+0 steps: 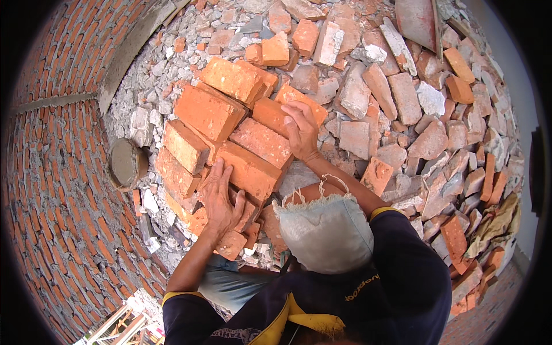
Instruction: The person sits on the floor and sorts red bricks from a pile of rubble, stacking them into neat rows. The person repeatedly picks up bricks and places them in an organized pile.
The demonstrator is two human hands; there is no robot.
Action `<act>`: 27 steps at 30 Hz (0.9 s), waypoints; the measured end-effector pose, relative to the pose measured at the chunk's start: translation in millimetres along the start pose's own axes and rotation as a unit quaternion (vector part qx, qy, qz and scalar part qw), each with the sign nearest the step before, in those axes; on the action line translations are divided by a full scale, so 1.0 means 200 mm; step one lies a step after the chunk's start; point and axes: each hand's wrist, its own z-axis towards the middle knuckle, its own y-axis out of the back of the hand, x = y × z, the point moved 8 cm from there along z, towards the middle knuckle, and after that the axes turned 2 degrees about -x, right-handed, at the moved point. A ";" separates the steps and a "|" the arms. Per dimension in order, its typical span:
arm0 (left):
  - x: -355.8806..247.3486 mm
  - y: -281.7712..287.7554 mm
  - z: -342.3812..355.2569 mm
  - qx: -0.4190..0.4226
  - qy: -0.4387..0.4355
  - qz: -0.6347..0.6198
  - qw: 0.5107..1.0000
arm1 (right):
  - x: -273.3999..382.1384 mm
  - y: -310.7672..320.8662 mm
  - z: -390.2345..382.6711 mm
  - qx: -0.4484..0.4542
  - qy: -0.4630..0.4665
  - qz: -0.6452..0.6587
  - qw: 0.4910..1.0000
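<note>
A stack of orange bricks stands before me, its upper bricks laid close together at a slant. My left hand (220, 198) lies against the near left side of an orange brick (251, 172), fingers stretched upward and thumb spread apart. My right hand (302, 127) is closed around the right end of another brick (269, 117) on top, thumb on the near side and fingers across it. A paler reddish brick (261, 140) lies between these two. Larger bricks (207, 111) sit at the stack's left, and their undersides are hidden.
Broken bricks and grey rubble (414, 144) spread to the right and behind. A round mortar-caked container (126, 163) stands left, by a brick wall (57, 190). A frayed pale cloth (325, 233) covers my knee. A reddish-brown board (415, 22) leans far right.
</note>
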 end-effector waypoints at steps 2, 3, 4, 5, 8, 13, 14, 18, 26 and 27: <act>0.01 0.01 -0.01 -0.004 0.004 0.018 1.000 | -0.01 0.00 0.01 0.026 -0.001 0.023 0.999; 0.02 0.01 -0.02 -0.005 0.011 0.018 1.000 | -0.02 0.00 0.02 0.045 -0.015 0.026 0.999; 0.02 0.00 -0.03 0.000 0.017 0.011 1.000 | -0.01 -0.01 0.02 0.062 0.009 0.020 0.998; 0.03 -0.01 -0.03 0.003 0.016 0.004 1.000 | 0.01 -0.01 0.03 0.079 0.028 0.006 0.996; 0.02 -0.01 -0.03 0.000 -0.007 0.021 1.000 | 0.06 0.01 -0.01 0.120 0.078 -0.017 0.990; -0.04 -0.03 -0.01 -0.009 -0.082 -0.057 0.995 | 0.10 0.51 -0.15 0.094 0.030 -0.079 0.992; -0.03 -0.04 -0.01 -0.010 -0.086 -0.056 0.995 | 0.12 0.69 -0.19 0.082 0.024 -0.118 0.989; -0.01 -0.04 -0.04 -0.008 -0.091 -0.015 0.996 | 0.14 1.50 -0.33 0.091 -0.046 -0.395 0.913; 0.02 -0.01 -0.03 -0.024 -0.039 -0.005 0.999 | 0.12 2.86 -0.88 0.270 -0.322 -0.754 0.504; 0.04 -0.01 -0.04 -0.021 -0.023 0.002 1.000 | 0.11 2.88 -0.88 0.282 -0.299 -0.739 0.533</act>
